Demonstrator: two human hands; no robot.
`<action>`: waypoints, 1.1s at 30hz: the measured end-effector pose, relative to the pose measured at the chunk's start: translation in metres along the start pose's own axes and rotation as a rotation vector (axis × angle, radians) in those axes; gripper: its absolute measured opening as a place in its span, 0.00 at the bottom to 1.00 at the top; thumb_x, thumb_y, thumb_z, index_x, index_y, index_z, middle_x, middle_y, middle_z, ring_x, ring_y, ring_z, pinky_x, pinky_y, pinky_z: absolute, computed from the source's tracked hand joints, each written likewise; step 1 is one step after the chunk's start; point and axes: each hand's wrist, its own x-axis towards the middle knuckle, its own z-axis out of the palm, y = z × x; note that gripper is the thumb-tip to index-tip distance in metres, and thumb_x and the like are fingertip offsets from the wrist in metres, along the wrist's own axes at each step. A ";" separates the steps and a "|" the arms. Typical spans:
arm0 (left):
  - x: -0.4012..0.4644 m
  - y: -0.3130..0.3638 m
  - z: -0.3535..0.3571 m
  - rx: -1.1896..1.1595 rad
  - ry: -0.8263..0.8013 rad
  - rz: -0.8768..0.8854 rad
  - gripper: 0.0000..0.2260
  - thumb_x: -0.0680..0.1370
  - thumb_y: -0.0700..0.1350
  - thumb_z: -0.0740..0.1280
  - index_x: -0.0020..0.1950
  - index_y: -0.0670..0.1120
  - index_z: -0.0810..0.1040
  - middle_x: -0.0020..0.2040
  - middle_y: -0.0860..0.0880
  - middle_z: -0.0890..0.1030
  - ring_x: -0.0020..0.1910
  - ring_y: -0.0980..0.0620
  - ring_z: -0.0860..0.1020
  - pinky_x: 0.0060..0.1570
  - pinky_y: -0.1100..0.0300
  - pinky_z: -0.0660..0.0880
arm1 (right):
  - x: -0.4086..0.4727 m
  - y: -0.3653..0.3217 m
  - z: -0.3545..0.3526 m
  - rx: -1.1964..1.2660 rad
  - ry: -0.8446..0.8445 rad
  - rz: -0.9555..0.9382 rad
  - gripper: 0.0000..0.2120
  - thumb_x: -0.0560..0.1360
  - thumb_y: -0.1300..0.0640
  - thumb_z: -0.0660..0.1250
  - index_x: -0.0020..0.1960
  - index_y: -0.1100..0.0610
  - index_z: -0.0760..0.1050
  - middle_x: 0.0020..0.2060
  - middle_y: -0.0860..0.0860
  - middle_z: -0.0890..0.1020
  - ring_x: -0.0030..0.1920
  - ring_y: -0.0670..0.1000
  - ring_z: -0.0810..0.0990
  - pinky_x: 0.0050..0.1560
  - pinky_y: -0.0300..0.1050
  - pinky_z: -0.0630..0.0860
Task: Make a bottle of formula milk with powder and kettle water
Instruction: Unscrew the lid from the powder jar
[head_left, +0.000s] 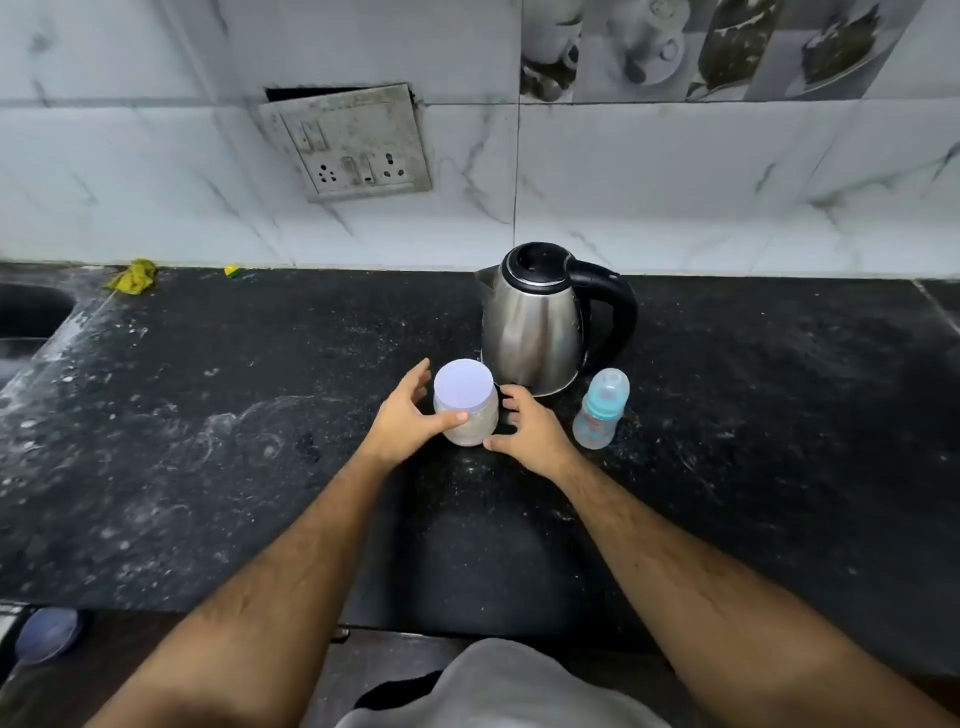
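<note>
A clear powder jar with a white lid stands on the black counter, holding pale powder. My left hand wraps its left side, thumb across the front. My right hand is at the jar's right side with fingers spread, touching or nearly touching it. Behind the jar stands a steel kettle with a black lid and handle, its lid shut. To the right of my right hand a baby bottle with a teal collar and clear cap stands upright.
A sink cuts into the counter at the far left. A yellow-green cloth and a small yellow scrap lie by the tiled wall. A wall socket plate hangs above. The counter's front edge runs near my body.
</note>
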 end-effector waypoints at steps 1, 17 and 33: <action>0.002 0.003 0.001 -0.011 -0.009 0.009 0.56 0.57 0.62 0.79 0.80 0.51 0.58 0.77 0.50 0.66 0.75 0.52 0.67 0.74 0.48 0.65 | 0.003 0.000 -0.001 0.004 -0.020 -0.007 0.44 0.67 0.59 0.79 0.77 0.54 0.61 0.72 0.57 0.72 0.70 0.56 0.73 0.70 0.55 0.71; 0.006 0.016 -0.001 -0.028 -0.137 0.002 0.32 0.59 0.56 0.81 0.60 0.53 0.78 0.57 0.52 0.83 0.56 0.52 0.82 0.55 0.45 0.81 | -0.010 0.010 0.005 0.252 -0.171 -0.040 0.46 0.60 0.56 0.83 0.73 0.50 0.65 0.66 0.46 0.77 0.65 0.46 0.77 0.65 0.51 0.76; 0.004 0.046 0.003 -0.328 -0.273 0.014 0.30 0.67 0.43 0.77 0.68 0.44 0.74 0.59 0.43 0.81 0.53 0.50 0.83 0.50 0.57 0.80 | -0.035 -0.010 0.019 0.509 -0.132 -0.047 0.43 0.61 0.62 0.81 0.72 0.55 0.66 0.64 0.54 0.80 0.65 0.53 0.79 0.66 0.57 0.76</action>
